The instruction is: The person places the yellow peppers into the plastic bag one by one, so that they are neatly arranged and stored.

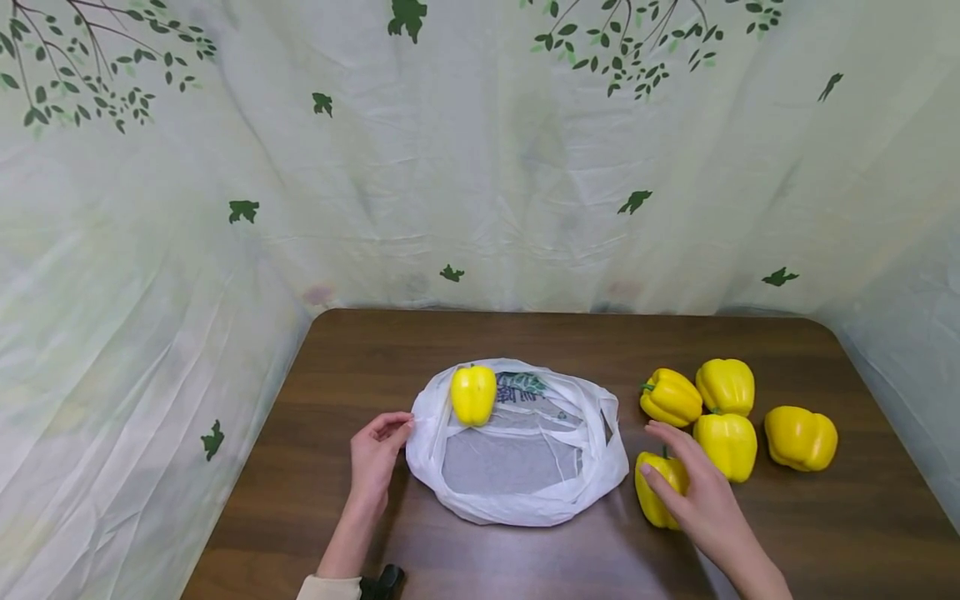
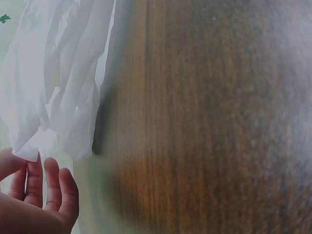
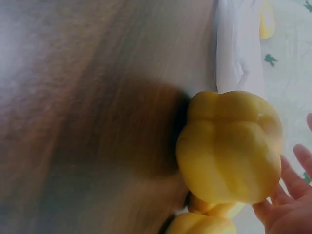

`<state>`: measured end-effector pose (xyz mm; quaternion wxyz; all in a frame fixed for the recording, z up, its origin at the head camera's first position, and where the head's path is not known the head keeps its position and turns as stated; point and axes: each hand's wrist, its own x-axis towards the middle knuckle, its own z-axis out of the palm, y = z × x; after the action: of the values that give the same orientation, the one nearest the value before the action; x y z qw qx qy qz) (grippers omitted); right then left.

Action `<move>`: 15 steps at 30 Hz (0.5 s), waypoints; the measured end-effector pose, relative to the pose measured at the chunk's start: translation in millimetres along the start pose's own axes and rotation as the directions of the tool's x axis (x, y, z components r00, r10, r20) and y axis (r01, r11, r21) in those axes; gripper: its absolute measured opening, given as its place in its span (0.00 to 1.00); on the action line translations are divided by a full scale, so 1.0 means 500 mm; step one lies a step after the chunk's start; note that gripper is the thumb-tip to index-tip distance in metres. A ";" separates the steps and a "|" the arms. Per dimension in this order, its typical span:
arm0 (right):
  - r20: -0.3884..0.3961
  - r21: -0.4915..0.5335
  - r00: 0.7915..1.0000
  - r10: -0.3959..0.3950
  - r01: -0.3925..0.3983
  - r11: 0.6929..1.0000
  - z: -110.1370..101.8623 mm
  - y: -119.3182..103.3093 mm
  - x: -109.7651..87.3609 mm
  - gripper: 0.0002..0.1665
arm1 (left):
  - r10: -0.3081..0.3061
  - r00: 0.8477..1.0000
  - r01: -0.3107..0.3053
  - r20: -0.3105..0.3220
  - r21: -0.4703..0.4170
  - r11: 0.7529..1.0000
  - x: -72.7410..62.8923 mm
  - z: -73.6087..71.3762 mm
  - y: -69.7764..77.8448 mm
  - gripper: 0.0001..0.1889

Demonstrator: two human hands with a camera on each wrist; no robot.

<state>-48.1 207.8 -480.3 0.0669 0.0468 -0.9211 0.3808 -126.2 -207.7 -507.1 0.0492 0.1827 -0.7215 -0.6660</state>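
A white plastic bag (image 1: 517,507) lies on the table with its mouth spread wide. My left hand (image 1: 373,458) pinches the bag's left edge between thumb and fingers; the left wrist view shows the pinched plastic (image 2: 27,148). One yellow bell pepper (image 1: 473,396) sits at the left back of the bag's mouth. Over on the right, my right hand (image 1: 705,500) hovers over the nearest yellow bell pepper (image 1: 651,498), thumb and fingers spread. In the right wrist view that pepper (image 3: 229,146) stands beside the fingers; whether they touch it I cannot tell.
Several more yellow bell peppers (image 1: 726,446) are grouped behind and right of my right hand, one (image 1: 801,438) apart at the far right. The brown wooden table (image 1: 285,500) ends at a leaf-patterned cloth (image 1: 480,167) behind and at the sides.
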 end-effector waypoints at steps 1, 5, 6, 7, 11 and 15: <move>0.002 0.007 1.000 0.011 -0.011 1.000 -0.001 0.001 -0.003 0.28 | 0.000 1.000 0.000 0.000 0.000 1.000 -0.001 0.000 0.000 0.11; 0.012 0.012 0.999 0.048 -0.048 0.999 -0.004 0.007 -0.015 0.30 | -0.004 1.000 0.004 0.003 -0.003 1.000 -0.002 0.000 0.000 0.11; 0.017 0.009 0.998 0.057 -0.057 0.998 -0.004 0.009 -0.018 0.30 | -0.007 1.000 0.007 0.002 -0.002 1.000 -0.003 0.000 -0.001 0.11; 0.016 0.006 0.998 0.062 -0.062 0.998 -0.004 0.012 -0.020 0.31 | -0.009 1.000 0.009 0.001 -0.004 1.000 -0.002 0.000 -0.003 0.10; 0.013 0.006 0.996 0.084 -0.084 0.996 -0.005 0.016 -0.029 0.31 | -0.004 1.000 0.004 -0.002 -0.005 1.000 0.001 0.001 -0.006 0.10; 0.011 0.004 0.994 0.111 -0.111 0.994 -0.005 0.017 -0.031 0.32 | -0.002 1.000 0.002 -0.001 -0.004 1.000 0.005 0.000 -0.004 0.10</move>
<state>-33.8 216.1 -487.1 0.0406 -0.0020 -0.9217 0.3857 -128.1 -208.3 -509.3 0.0491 0.1835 -0.7199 -0.6675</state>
